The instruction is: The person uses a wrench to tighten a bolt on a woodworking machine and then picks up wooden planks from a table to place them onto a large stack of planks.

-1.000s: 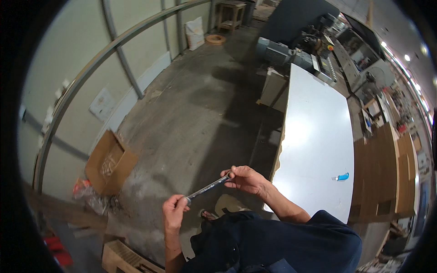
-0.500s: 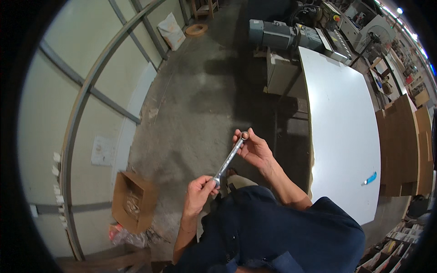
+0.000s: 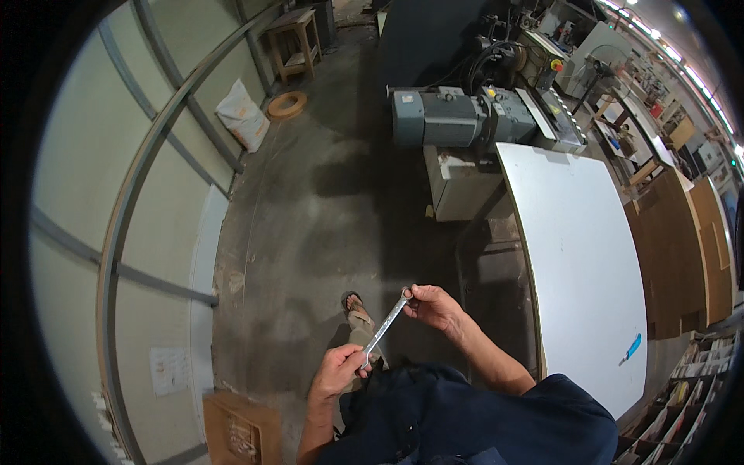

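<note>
Since half a second ago the head has tipped up: grey machine and more of the white table are in view, the cardboard box has dropped to the lower edge. The wrench sits steeper now and the hands are a touch farther apart.

Hands:
- Left hand closed around the lower end of the wrench, fingers curled over it.
- Right hand pinching the upper ring end between thumb and fingertips, other fingers loose.
- Wrench is held in the air in front of the body, over the concrete floor, above a sandalled foot. It touches nothing but the two hands.

Looks like an inspection or re-grip of the tool. To do it well, I'd say:
- Keep the left hand as the anchor; it has the firm hold.
- Let the right fingertips do the turning or feeling, light pressure only.
- If rotating it, roll it in the left palm rather than releasing both ends.
- Main risk: a slip out of the pinch, dropping it onto the foot below. Shift it toward the table edge if letting go.

Head size and jaw detail too small to tell.
</note>
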`<state>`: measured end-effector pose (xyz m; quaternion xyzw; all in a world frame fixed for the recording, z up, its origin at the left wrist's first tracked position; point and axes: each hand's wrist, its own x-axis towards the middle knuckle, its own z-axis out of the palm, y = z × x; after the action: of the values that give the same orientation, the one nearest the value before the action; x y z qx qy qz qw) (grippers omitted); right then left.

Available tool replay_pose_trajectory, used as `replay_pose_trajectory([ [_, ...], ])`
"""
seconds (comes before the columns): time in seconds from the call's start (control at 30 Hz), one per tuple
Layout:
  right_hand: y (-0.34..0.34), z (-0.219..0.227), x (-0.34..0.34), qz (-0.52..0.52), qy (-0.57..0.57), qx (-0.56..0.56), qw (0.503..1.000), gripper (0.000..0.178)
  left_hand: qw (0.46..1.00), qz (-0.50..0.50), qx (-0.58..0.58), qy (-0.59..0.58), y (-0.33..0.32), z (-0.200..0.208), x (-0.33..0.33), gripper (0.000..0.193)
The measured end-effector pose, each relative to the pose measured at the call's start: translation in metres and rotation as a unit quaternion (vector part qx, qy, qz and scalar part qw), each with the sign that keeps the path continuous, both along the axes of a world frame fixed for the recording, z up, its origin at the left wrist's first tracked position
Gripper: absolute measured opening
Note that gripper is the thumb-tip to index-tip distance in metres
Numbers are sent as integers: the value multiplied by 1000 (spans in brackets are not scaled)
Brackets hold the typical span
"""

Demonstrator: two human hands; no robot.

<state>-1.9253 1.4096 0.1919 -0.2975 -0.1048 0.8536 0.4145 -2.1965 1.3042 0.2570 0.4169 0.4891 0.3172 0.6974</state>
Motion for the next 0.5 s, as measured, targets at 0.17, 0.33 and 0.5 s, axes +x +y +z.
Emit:
replay_pose_trajectory([
  [0.17,106,-22,-15,-94,154,-101,978,19,990,2,19,-143,133,-7,-36,17],
  [0.33,184,-49,3,-109,-50,-134,984,19,983,75,60,-158,295,11,-54,18],
  [0.5,215,-52,32,-199,-203,-184,941,21,994,96,59,-6,438,-5,-64,23],
])
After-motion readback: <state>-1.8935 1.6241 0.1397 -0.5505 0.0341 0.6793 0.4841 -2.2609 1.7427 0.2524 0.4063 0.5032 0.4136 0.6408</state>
